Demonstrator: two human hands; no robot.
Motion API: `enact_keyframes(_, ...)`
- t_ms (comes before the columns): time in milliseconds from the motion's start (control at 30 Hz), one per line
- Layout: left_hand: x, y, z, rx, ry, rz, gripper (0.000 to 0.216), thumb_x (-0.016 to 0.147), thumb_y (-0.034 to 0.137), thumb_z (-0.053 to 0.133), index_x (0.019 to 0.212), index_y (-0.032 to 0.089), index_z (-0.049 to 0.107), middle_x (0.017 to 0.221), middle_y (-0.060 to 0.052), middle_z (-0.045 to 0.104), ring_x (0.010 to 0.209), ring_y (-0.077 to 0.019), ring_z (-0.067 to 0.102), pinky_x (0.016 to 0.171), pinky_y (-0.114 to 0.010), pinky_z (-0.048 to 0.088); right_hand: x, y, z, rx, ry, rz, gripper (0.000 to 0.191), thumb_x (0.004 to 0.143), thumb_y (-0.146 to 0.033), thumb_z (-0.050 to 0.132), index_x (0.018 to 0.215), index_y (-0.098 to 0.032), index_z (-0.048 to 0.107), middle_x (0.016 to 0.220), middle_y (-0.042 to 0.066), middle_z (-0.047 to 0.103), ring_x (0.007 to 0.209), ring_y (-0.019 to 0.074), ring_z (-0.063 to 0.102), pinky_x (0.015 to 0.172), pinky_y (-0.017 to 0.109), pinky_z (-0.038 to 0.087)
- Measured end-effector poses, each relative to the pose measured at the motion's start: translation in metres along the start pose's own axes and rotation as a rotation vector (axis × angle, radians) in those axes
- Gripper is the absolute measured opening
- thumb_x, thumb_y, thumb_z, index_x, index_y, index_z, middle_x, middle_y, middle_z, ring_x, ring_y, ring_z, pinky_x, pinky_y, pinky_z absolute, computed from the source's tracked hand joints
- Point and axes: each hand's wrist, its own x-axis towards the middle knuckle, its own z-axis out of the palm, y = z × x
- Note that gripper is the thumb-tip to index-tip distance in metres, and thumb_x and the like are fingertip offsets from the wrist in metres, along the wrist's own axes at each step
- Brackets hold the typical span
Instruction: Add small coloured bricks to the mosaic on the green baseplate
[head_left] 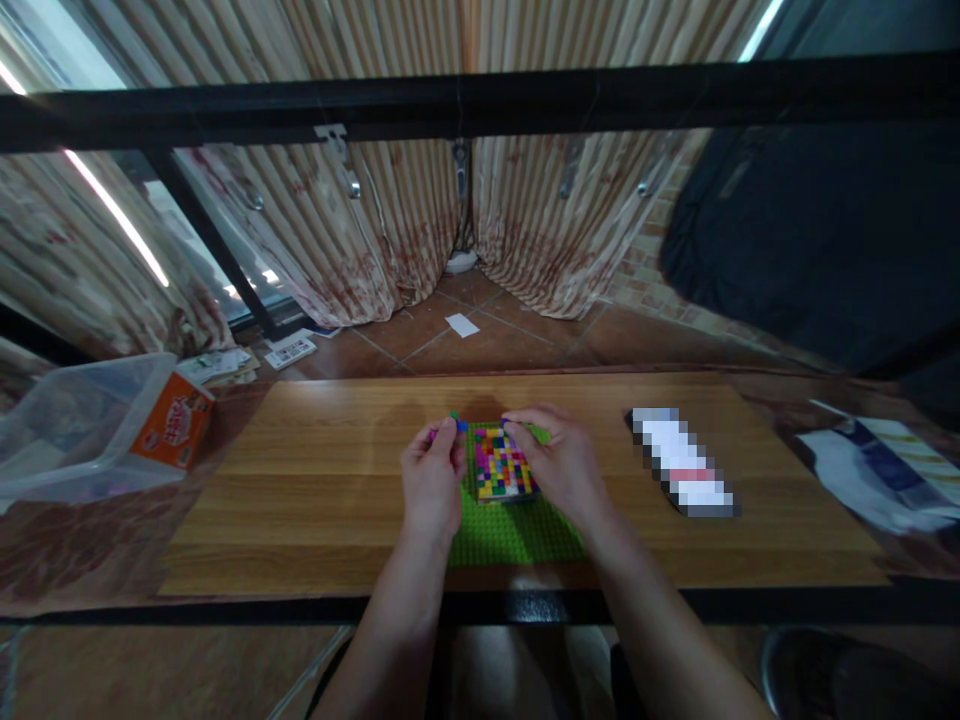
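A green studded baseplate [510,540] lies on the wooden board, and a block of many-coloured toy bricks [496,468] is built up on it. To the left of that block, my left hand [433,475] is closed around a few small toy bricks [460,426]; blue, green and purple bits show at the fingertips. My right hand [559,465] reaches over the right side of the block, its thumb and finger pinched at the far right corner. Something small and dark blue shows at that pinch, perhaps a brick, too small to be sure. The hand hides part of the block.
A phone-like object with a pixelated screen [682,465] lies on the wooden board [315,490] to the right. At the left stands a clear plastic bin [90,420] with an orange label. Plastic packaging [885,470] sits at the far right. A black bar [480,105] crosses the view beyond.
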Motion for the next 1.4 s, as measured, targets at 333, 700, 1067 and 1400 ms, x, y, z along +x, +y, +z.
enact_keyframes(333, 0.005, -0.003, -0.007, 0.040, 0.119, -0.129, 0.040, 0.053, 0.040, 0.085, 0.070, 0.014, 0.060, 0.065, 0.003, 0.060, 0.045, -0.0031, 0.045, 0.042, -0.016, 0.026, -0.003, 0.009, 0.016, -0.181, -0.112, -0.061, 0.014, 0.085, -0.020, 0.066, 0.087, -0.027, 0.078, 0.097, 0.007, 0.070, 0.098, 0.0243, 0.060, 0.091, 0.044, 0.046)
enact_keyframes(700, 0.004, -0.006, -0.004, 0.050, 0.083, -0.151, 0.042, 0.055, 0.043, 0.085, 0.070, 0.015, 0.058, 0.063, 0.003, 0.058, 0.044, -0.0030, 0.044, 0.040, -0.016, 0.023, 0.000, 0.016, 0.027, -0.072, -0.084, 0.038, 0.012, 0.078, -0.018, 0.070, 0.081, -0.028, 0.077, 0.097, 0.005, 0.071, 0.100, 0.0243, 0.062, 0.094, 0.044, 0.046)
enact_keyframes(1067, 0.002, -0.008, 0.000, 0.025, 0.096, -0.207, 0.040, 0.055, 0.041, 0.084, 0.070, 0.015, 0.057, 0.061, 0.003, 0.058, 0.044, -0.0033, 0.043, 0.041, -0.016, 0.025, 0.002, 0.012, 0.028, -0.037, -0.098, 0.124, 0.020, 0.078, -0.018, 0.065, 0.097, -0.021, 0.072, 0.100, 0.007, 0.075, 0.095, 0.0243, 0.068, 0.089, 0.041, 0.051)
enact_keyframes(1400, 0.002, -0.012, 0.000, 0.020, 0.097, -0.238, 0.033, 0.061, 0.037, 0.081, 0.070, 0.014, 0.059, 0.060, 0.003, 0.058, 0.043, -0.0030, 0.042, 0.042, -0.016, 0.028, 0.003, 0.012, 0.023, -0.071, -0.167, 0.154, 0.018, 0.080, -0.022, 0.067, 0.096, -0.021, 0.073, 0.100, 0.007, 0.075, 0.095, 0.0241, 0.068, 0.088, 0.040, 0.050)
